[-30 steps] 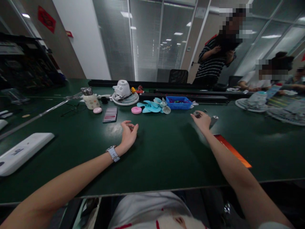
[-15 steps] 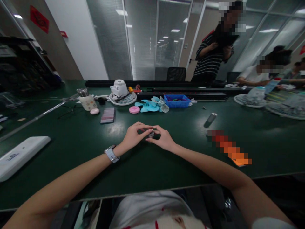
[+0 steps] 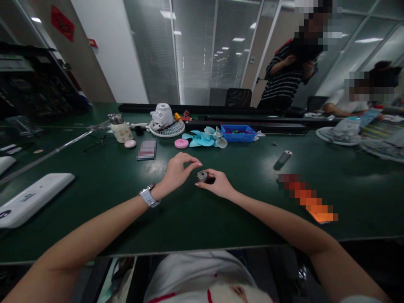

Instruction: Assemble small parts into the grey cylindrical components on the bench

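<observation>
Just below the frame's centre, the right hand (image 3: 218, 183) is grasping a small round metal part (image 3: 202, 176) between thumb and fingers. The left hand (image 3: 178, 171) is hovering just left of it, fingertips close together; whether they are pinching anything, I cannot tell. A metal cylinder (image 3: 286, 156) is resting right of centre.

Layout of the counter (image 3: 246, 223): a small part (image 3: 202, 177) sits between the left hand (image 3: 176, 173) and the right hand (image 3: 221, 183); behind, left to right, are a bottle (image 3: 121, 132), phone (image 3: 147, 150), disc (image 3: 181, 143), fan blades (image 3: 203, 139) and tray (image 3: 239, 135); rightward, a cylinder (image 3: 285, 157).
</observation>
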Motion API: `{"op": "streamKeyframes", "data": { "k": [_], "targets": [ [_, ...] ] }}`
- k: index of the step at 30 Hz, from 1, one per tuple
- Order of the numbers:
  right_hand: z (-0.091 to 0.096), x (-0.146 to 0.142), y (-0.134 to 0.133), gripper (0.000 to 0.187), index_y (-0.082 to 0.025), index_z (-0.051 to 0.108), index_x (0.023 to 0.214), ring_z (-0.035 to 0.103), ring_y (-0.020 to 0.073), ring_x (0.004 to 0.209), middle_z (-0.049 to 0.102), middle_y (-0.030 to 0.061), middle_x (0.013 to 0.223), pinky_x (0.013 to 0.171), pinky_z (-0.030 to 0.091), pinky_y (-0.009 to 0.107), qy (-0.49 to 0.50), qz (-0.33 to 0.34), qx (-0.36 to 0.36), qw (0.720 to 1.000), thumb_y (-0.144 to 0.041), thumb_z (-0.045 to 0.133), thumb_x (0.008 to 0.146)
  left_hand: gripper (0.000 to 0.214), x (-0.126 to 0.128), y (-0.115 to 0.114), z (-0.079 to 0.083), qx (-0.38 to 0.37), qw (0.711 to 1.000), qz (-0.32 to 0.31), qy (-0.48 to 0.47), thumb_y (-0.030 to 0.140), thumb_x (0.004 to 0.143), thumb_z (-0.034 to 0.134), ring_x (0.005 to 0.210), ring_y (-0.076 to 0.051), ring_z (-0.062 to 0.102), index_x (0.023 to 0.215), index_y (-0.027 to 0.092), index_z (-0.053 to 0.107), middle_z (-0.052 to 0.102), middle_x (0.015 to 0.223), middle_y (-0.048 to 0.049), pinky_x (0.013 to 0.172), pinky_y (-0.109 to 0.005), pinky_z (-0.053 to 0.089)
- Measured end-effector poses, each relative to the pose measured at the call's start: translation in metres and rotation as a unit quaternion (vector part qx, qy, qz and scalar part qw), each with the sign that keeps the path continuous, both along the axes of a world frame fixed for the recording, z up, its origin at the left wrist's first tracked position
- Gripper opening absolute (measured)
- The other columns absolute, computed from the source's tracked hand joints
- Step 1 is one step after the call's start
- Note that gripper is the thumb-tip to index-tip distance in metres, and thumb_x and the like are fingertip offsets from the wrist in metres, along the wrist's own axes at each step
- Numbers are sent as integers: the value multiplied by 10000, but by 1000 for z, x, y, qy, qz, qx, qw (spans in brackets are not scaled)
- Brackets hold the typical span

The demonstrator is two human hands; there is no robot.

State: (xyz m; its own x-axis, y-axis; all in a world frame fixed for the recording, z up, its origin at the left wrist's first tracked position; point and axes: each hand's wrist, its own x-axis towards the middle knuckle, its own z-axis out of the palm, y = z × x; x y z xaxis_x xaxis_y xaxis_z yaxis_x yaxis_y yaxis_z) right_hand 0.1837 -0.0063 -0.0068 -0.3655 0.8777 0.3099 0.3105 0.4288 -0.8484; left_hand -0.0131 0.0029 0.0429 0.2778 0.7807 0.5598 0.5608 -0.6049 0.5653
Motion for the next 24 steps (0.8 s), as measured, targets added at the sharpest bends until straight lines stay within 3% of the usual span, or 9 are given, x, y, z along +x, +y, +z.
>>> {"op": "streamKeyframes", "data": {
  "k": [2, 5, 9, 12, 15, 18, 21, 24],
  "targets": [
    [0, 0, -1, 476, -165, 676, 1087, 704, 206, 942, 746, 73, 1029, 881, 544, 361, -2, -3, -5, 1000, -404, 822, 702, 147, -10, 3, -1, 3, 999, 28, -18, 360, 858, 669, 885, -223, 637, 867, 254, 770, 747, 902, -37, 832, -354, 479],
    [0, 0, -4, 471, -167, 681, 1095, 703, 203, 945, 747, 73, 1036, 885, 544, 360, -7, -1, 1, 1000, -402, 818, 710, 159, -22, 8, -13, -53, 998, 38, 4, 389, 834, 695, 807, -215, 649, 848, 256, 781, 754, 873, -36, 734, -329, 477],
    [-2, 2, -3, 451, -170, 687, 1075, 703, 205, 932, 749, 75, 1029, 862, 551, 361, 5, -22, 6, 1000, -403, 814, 710, 179, -23, 10, -38, -116, 992, 23, 36, 402, 836, 680, 788, -215, 661, 843, 259, 789, 760, 860, -35, 704, -324, 473],
    [-1, 19, 17, 444, -174, 691, 1066, 705, 214, 923, 749, 85, 1021, 861, 548, 368, 41, -68, 20, 997, -432, 796, 720, 194, -21, 10, -50, -129, 989, -2, 73, 407, 836, 674, 831, -220, 661, 868, 259, 795, 765, 883, -34, 746, -336, 470],
    [4, 62, 55, 456, -158, 695, 1050, 700, 229, 882, 746, 103, 998, 835, 541, 374, 75, -196, 79, 975, -484, 757, 737, 220, -20, 10, -53, -124, 989, -18, 84, 428, 838, 665, 855, -221, 654, 905, 264, 796, 766, 913, -33, 774, -339, 470],
    [8, 123, 95, 469, -132, 693, 1043, 679, 238, 830, 739, 121, 964, 800, 512, 369, 41, -378, 139, 914, -491, 731, 743, 300, -20, 10, -53, -135, 990, -7, 49, 463, 858, 630, 814, -207, 651, 1023, 254, 769, 754, 906, -35, 727, -315, 474],
    [7, 176, 118, 398, -142, 685, 1024, 653, 241, 846, 729, 133, 975, 811, 467, 363, -28, -497, 97, 862, -439, 713, 761, 370, -18, 11, -54, -144, 988, 51, -20, 471, 915, 538, 766, -192, 640, 1121, 214, 707, 723, 852, -38, 687, -297, 466],
    [1, 205, 122, 326, -137, 675, 980, 629, 271, 884, 711, 182, 1004, 835, 427, 397, -51, -540, 43, 839, -388, 700, 772, 356, -17, 14, -57, -149, 977, 108, -104, 451, 943, 489, 763, -181, 632, 1113, 176, 638, 694, 845, -44, 694, -294, 465]
  ]
}}
